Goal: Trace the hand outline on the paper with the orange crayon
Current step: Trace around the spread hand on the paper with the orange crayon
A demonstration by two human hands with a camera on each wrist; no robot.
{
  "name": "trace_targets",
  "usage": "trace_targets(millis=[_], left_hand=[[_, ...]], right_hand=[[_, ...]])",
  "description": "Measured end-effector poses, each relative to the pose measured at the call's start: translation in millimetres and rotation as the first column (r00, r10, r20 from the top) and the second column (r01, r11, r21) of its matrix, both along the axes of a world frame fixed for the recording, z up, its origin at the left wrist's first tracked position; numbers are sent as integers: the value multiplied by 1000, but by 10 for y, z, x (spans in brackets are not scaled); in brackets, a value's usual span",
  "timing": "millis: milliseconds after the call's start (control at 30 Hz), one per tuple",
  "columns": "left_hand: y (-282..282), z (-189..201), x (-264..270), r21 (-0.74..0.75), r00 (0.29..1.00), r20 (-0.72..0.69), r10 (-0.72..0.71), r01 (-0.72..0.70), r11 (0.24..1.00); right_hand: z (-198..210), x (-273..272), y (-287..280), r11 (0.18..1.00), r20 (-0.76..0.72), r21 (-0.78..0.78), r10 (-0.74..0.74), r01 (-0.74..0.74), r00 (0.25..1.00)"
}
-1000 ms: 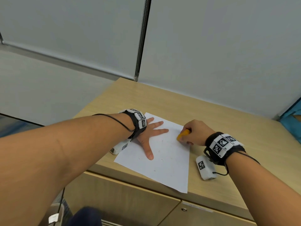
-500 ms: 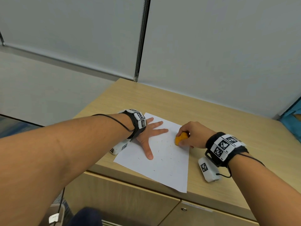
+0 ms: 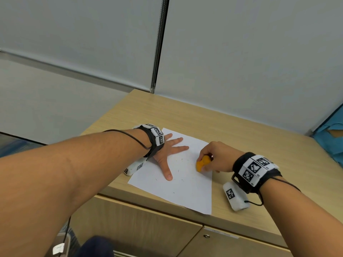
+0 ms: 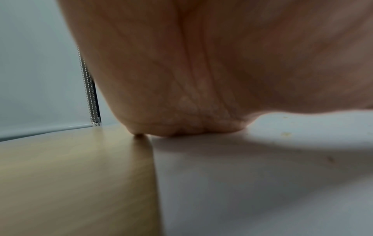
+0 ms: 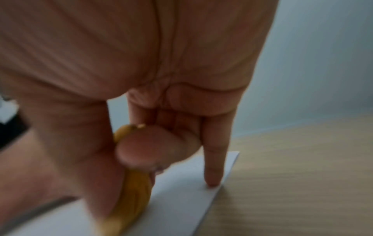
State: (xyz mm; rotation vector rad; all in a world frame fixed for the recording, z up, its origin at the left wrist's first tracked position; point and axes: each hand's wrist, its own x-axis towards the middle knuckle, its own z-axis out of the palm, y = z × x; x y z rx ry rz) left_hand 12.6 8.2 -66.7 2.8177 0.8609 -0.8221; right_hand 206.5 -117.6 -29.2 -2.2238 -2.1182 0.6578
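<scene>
A white sheet of paper (image 3: 187,190) lies on the wooden cabinet top, with a few faint small marks on it. My left hand (image 3: 169,152) lies flat on the sheet's left part, fingers spread and straight. In the left wrist view the heel of that hand (image 4: 191,124) presses down at the paper's edge (image 4: 252,183). My right hand (image 3: 213,157) grips a chunky orange crayon (image 3: 202,163) near the sheet's right edge, with the crayon's lower end down on the paper. The right wrist view shows the crayon (image 5: 133,196) held between thumb and curled fingers, and the little finger (image 5: 214,167) touching the paper.
The cabinet top (image 3: 222,127) is light wood, with grey wall panels behind it. A white tagged box (image 3: 234,196) hangs under my right wrist and another (image 3: 134,166) sits beside my left wrist. Something blue (image 3: 332,143) sits at the far right edge.
My right hand has swung the crayon from lying sideways at the sheet's right edge to pointing down onto the paper, drifting slightly toward me. The left hand has stayed flat in place.
</scene>
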Motion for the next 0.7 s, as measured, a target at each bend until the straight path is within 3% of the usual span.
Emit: trace_targets(millis=[67,267,433,600,700], left_hand=[[-10,12,7,4,1000,-2,-1,1,1000],[17,-17,2,-4,1000,11,2,-2,1000],[37,-27,3,0,1000,-6,5,-5,1000],[-5,189,184,45,990,-134,-34,40,998],[-131,236,386,47,993,-81,-84,88,995]], right_hand=[[36,23,-15,997,-45,-76,5,-8,999],[-63,21,51,988,6,126,-93,91,996],[-135,44,5,985,32,157,-80,74,996],[-137,55,8,983,-12,156,-100,101,995],[-126,21,9,983,9,163,-87,84,996]])
